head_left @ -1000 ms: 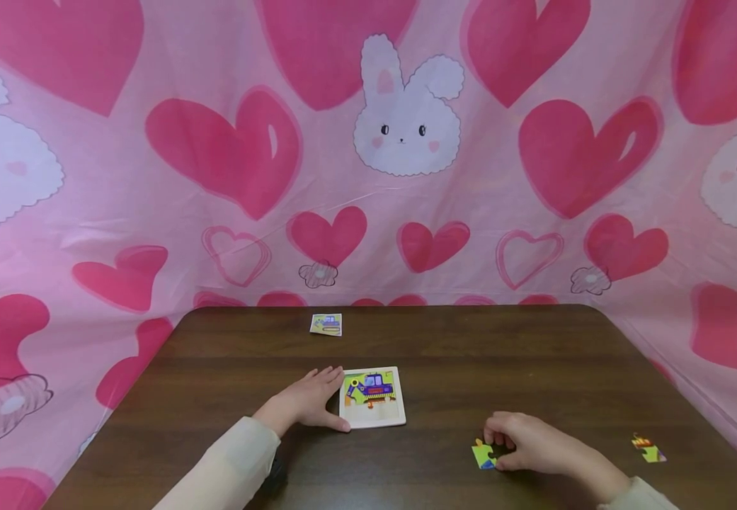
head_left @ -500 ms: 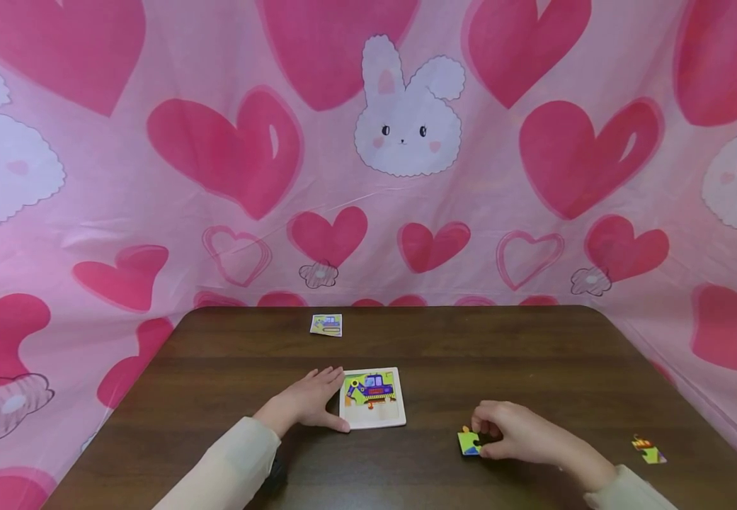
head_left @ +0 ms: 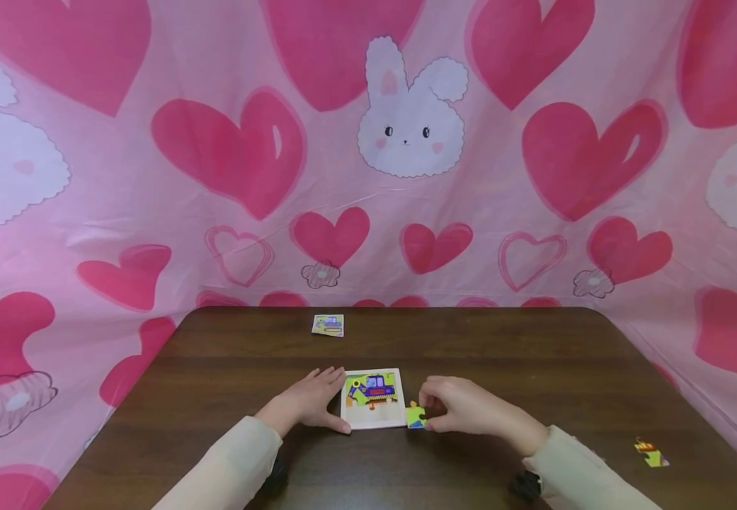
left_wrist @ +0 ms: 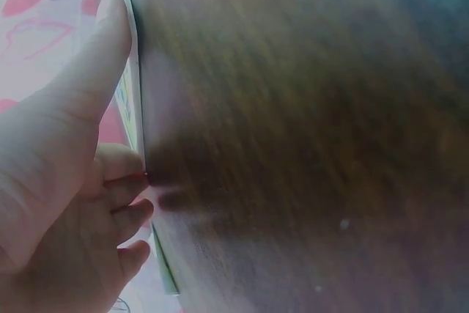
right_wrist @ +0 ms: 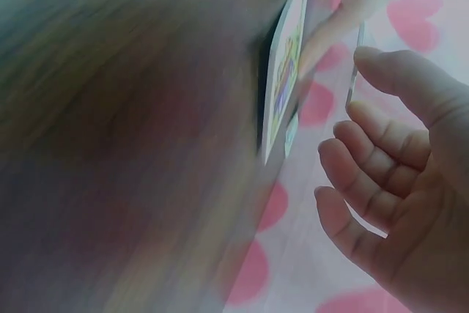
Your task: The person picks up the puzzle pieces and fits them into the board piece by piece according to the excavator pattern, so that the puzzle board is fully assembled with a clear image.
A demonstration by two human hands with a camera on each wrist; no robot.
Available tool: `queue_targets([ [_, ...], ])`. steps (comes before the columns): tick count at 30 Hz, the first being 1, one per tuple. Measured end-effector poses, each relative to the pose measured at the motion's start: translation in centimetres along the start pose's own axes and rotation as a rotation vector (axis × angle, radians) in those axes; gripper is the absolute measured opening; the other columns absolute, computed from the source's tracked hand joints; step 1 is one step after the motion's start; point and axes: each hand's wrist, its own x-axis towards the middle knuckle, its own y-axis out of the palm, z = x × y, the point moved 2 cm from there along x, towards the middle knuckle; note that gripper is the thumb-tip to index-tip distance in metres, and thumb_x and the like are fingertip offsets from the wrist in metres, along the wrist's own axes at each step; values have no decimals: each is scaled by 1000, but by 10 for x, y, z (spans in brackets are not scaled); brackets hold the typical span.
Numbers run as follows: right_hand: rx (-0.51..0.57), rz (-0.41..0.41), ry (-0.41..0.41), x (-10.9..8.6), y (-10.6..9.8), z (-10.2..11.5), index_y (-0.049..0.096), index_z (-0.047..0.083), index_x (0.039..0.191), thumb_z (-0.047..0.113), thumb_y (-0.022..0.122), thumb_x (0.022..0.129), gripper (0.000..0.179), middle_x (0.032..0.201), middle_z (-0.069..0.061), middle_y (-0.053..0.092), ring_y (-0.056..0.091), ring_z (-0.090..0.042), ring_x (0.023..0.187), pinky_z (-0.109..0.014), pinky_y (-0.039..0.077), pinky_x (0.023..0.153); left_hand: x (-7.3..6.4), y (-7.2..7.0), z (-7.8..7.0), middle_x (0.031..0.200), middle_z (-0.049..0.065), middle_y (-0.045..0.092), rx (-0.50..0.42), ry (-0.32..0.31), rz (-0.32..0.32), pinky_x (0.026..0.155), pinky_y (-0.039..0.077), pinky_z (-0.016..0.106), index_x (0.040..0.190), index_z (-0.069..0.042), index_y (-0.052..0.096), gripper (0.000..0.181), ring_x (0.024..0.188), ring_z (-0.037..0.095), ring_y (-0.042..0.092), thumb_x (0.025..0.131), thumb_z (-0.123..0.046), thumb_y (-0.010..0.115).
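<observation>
A white-rimmed puzzle board (head_left: 368, 425) lies mid-table in the head view, its upper part filled with a purple digger picture and its lower part bare. Straight fingers of my left hand (head_left: 307, 402) rest along its left edge, the thumb at the lower corner; the left wrist view shows the same hand (left_wrist: 58, 159) against the board's edge. Between thumb and fingertips, my right hand (head_left: 470, 407) pinches a green and blue puzzle piece (head_left: 415, 418) right beside the board's right edge. In the right wrist view this piece (right_wrist: 352, 86) appears edge-on, held above the table.
A second puzzle piece (head_left: 651, 453), green with orange, lies at the table's right. Toward the back sits a small picture card (head_left: 328, 325) showing a digger. Behind the dark wooden table (head_left: 502, 347) hangs a pink cloth (head_left: 330, 170) with hearts and rabbits.
My right hand has carried the puzzle piece leftward and away from me, from the table's right part to the board's right side. My left hand has stayed on the board.
</observation>
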Motion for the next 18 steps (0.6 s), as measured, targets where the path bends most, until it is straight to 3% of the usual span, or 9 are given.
queue_targets([
  [10, -22, 38, -2, 52, 26, 20, 61, 14, 84, 21, 74, 75, 17, 74, 8, 49, 44, -4, 62, -18, 39, 53, 0, 0, 1, 146, 12, 31, 16, 13, -1, 108, 17, 45, 141, -1, 33, 100, 134, 28, 24, 69, -63, 66],
  [18, -70, 34, -52, 77, 45, 25, 61, 11, 78, 18, 73, 72, 15, 65, 10, 46, 41, -4, 57, -16, 34, 48, -1, -1, 0, 145, 14, 32, 50, 37, -16, 108, 18, 45, 140, 0, 35, 98, 134, 29, 25, 70, -61, 67],
])
